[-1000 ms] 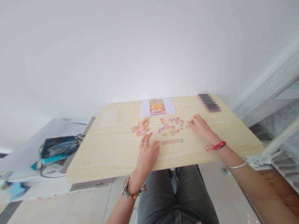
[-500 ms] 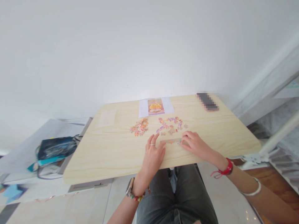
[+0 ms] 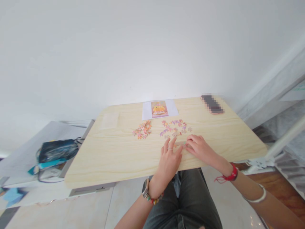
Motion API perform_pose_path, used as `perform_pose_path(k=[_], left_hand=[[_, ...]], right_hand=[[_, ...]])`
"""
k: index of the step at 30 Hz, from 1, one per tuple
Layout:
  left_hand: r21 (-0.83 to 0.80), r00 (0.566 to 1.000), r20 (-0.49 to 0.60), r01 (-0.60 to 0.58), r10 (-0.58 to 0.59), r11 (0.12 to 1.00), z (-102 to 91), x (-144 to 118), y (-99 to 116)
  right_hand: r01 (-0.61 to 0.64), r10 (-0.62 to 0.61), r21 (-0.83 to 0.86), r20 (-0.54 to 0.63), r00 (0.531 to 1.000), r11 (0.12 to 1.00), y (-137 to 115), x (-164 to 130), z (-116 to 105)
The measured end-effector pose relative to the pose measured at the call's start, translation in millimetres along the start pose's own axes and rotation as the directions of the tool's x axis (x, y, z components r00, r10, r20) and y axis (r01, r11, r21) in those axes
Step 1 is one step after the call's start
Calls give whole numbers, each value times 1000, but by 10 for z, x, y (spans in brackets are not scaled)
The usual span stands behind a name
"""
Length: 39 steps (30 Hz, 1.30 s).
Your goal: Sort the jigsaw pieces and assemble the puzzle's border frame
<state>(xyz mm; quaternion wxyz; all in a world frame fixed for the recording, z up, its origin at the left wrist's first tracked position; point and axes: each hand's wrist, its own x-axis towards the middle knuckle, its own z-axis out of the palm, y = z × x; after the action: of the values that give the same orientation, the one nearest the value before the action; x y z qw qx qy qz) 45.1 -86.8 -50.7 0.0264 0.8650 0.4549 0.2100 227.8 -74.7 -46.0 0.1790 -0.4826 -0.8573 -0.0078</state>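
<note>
A narrow strip of joined jigsaw pieces (image 3: 179, 145) lies near the table's front edge, its ends partly covered by my fingers. My left hand (image 3: 169, 159), with a ring on one finger, rests over the strip's left part, fingers spread and thumb near the middle. At the right end, my right hand (image 3: 202, 150) has thumb and fingers pinched on a jigsaw piece mostly hidden under them. Just beyond both hands are loose pinkish and purple jigsaw pieces (image 3: 175, 128). Farther left sits a denser heap of orange and pink jigsaw pieces (image 3: 143, 129).
A printed picture sheet (image 3: 159, 109) showing a yellow figure lies at the table's back. A phone (image 3: 212, 104) is at the back right, and a pale translucent sheet (image 3: 109, 121) at the left. Left of the table (image 3: 107, 162) stands a dark bag (image 3: 58, 152).
My left hand has slid to the right along the strip, covering its left part and coming close to my right hand. My right hand stays nearly in place.
</note>
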Motion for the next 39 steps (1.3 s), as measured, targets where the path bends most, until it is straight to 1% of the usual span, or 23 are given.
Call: perform_pose_path(k=[10,21,26,32,39], left_hand=[[37,999,23,39,-39,999,37,45,7],[44,998,38,55,-57,998,4,101,-10],[49,996,54,63,-66,997,0,97,3],[62,997,42,64,-67,996,14,82,14],[65,998,33,50,-53,997,12,77,17]], right_hand=[[-27,27,11,-24,999,1000,-21,-2,20],[7,-13,-96,-61,998,995,-17,2,31],[6,-10,-81,-58,998,997,-34,-15,34],[-11,6,-67,-75,997,998,-36,-27,64],[-42,42,-3,-83,996,999,-45,-14,59]])
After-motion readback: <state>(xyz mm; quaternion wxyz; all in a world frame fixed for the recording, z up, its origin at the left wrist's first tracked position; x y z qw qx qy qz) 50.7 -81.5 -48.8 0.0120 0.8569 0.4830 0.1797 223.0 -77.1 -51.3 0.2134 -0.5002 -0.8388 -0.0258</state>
